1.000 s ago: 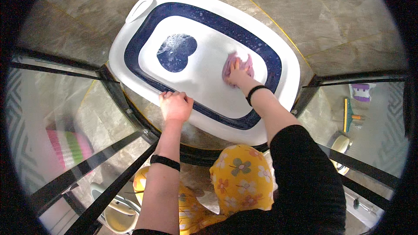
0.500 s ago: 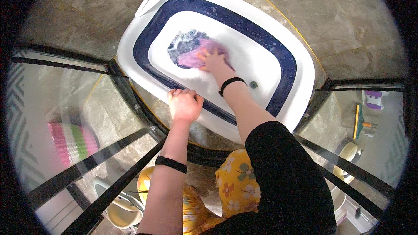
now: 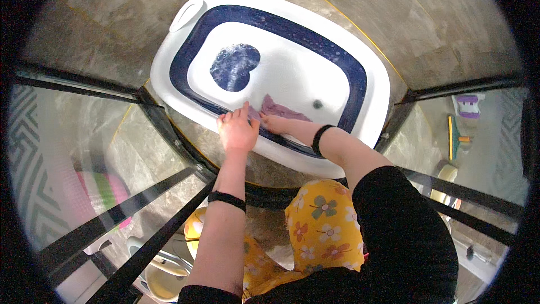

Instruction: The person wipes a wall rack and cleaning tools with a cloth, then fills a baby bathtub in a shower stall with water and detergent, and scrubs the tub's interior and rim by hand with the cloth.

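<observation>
A white and dark-blue tub [image 3: 371,95] lies ahead of me. My left hand [image 3: 237,130] is at its near rim, most of its fingers curled over the edge and the index finger stretched inward. Beside it, my right hand [image 3: 274,124] is closed on a wet purple cloth [image 3: 281,110] at the near inner wall. The cloth trails rightward along that wall; a small bit shows between my two hands. On the tub's white floor is a dark-blue rounded patch [image 3: 235,67] with suds over it. A small dark round plug [image 3: 318,103] sits farther right.
Glass panels with black frames [image 3: 169,126] stand on both sides, close to my arms. Stone-look tiles [image 3: 450,28] surround the tub. A yellow-and-green squeegee [image 3: 451,138] and a purple-and-white item [image 3: 468,106] show behind the right glass. A pink, green and white striped thing [image 3: 104,191] is at left.
My right hand has drawn the purple cloth off the blue patch toward the near wall, beside my left hand. My left index finger has straightened. The view has shifted slightly.
</observation>
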Available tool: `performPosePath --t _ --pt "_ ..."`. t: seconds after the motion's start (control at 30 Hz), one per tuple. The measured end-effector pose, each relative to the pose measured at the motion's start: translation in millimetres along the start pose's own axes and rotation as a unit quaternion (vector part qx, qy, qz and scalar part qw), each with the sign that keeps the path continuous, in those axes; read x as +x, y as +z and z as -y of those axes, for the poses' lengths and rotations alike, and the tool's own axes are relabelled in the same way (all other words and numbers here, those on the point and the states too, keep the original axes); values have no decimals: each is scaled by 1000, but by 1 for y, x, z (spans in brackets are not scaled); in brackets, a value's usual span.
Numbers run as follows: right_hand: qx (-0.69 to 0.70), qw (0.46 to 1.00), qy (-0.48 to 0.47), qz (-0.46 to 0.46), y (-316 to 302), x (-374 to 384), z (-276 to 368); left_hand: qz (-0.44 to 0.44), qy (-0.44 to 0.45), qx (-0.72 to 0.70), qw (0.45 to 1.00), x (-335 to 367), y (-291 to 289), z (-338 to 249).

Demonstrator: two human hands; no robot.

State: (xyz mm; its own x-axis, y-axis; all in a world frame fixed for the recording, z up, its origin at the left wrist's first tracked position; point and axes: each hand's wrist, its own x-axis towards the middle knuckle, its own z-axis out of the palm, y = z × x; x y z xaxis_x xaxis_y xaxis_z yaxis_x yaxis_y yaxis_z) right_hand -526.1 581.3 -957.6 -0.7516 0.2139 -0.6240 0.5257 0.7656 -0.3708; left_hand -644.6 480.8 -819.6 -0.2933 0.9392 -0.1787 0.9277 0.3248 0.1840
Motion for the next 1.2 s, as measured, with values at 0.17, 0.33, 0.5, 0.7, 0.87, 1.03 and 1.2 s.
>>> performPosePath --t 0.17,0.33,0.5,0.7,0.87,1.03,1.2 --pt "250 968 6 19 -32 -35 52 -3 4 -1 1000 -1 7 -2" --pt "374 925 62 -27 -58 -138 93 63 -27 65 995 -7 -17 13" --pt "215 931 293 22 -15 -214 34 75 -19 49 996 4 -14 -3" --pt "-146 888 424 -97 9 -225 -9 111 -8 73 991 -5 -17 1" --pt "-90 849 496 -162 -42 -232 -63 74 4 77 994 -6 -14 6" --pt "-45 786 501 -360 -5 -234 -55 59 2 103 993 -5 -7 2" --pt "73 789 489 -366 20 -258 10 68 -26 89 993 -5 -9 8"
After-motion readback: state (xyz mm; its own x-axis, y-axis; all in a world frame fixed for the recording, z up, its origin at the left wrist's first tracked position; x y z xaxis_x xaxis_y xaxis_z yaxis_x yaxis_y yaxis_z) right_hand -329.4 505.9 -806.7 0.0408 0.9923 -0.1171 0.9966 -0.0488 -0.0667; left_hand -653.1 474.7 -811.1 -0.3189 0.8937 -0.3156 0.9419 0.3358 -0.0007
